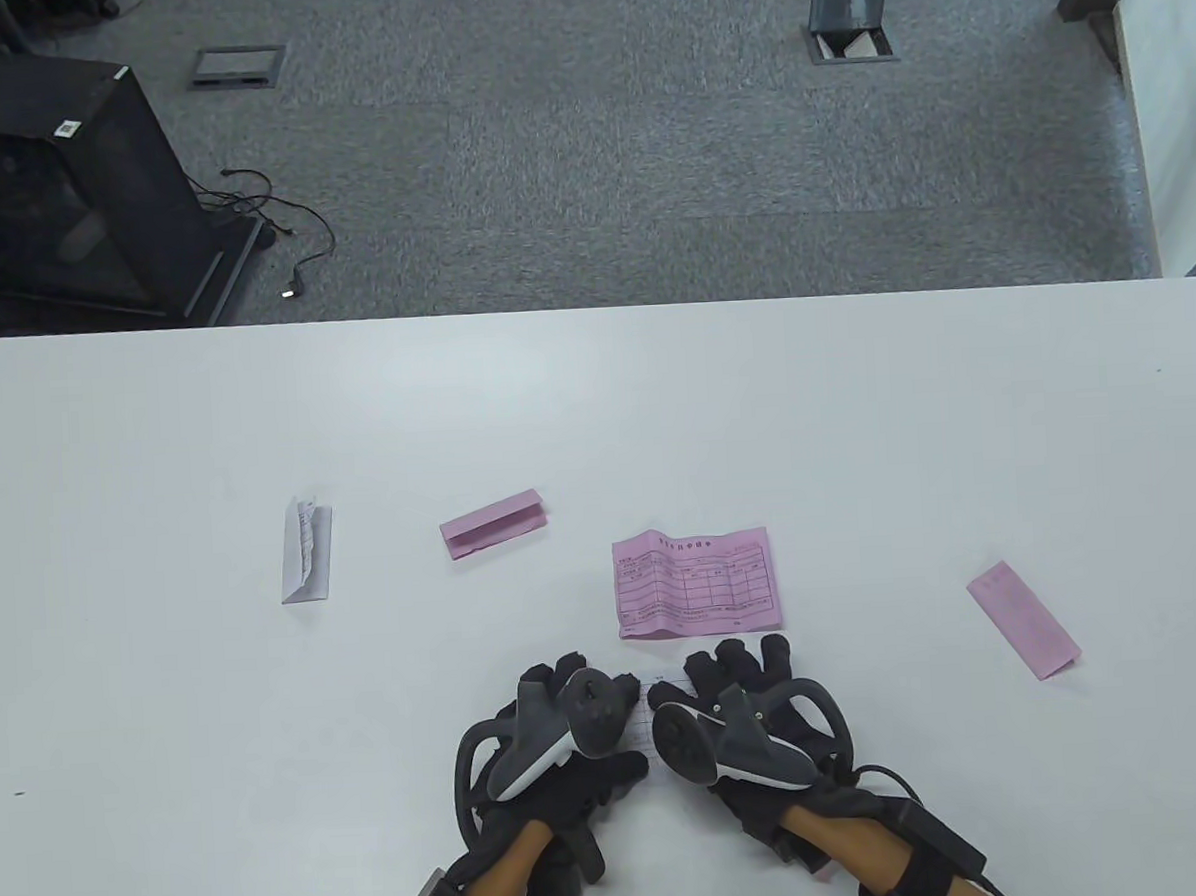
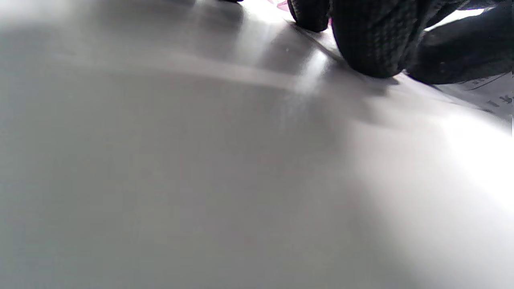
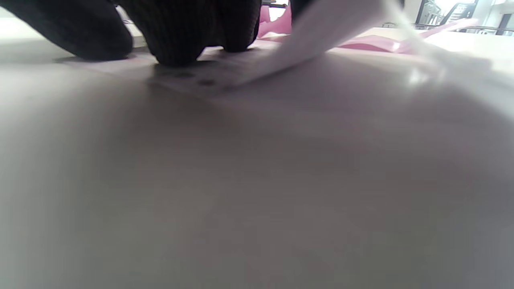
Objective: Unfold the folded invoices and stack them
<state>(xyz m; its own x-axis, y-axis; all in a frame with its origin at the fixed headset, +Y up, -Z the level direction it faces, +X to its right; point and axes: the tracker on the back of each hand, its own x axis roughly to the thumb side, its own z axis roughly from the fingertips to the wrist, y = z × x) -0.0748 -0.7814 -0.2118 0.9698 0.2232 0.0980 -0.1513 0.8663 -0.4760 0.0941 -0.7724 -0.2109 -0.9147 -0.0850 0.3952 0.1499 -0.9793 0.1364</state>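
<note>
A white invoice (image 1: pixel 661 687) lies on the table under both hands, mostly hidden; its printed edge shows in the left wrist view (image 2: pixel 492 94) and it lies partly lifted in the right wrist view (image 3: pixel 249 68). My left hand (image 1: pixel 580 684) and right hand (image 1: pixel 739 661) press fingertips down on it. An unfolded pink invoice (image 1: pixel 693 582) lies flat just beyond the hands. A folded pink invoice (image 1: pixel 493 523) lies to the left, a folded white one (image 1: pixel 306 550) further left, and another folded pink one (image 1: pixel 1024 619) at the right.
The white table (image 1: pixel 157 441) ends at a far edge, with grey carpet beyond. A black cabinet (image 1: pixel 54 186) stands on the floor at the far left.
</note>
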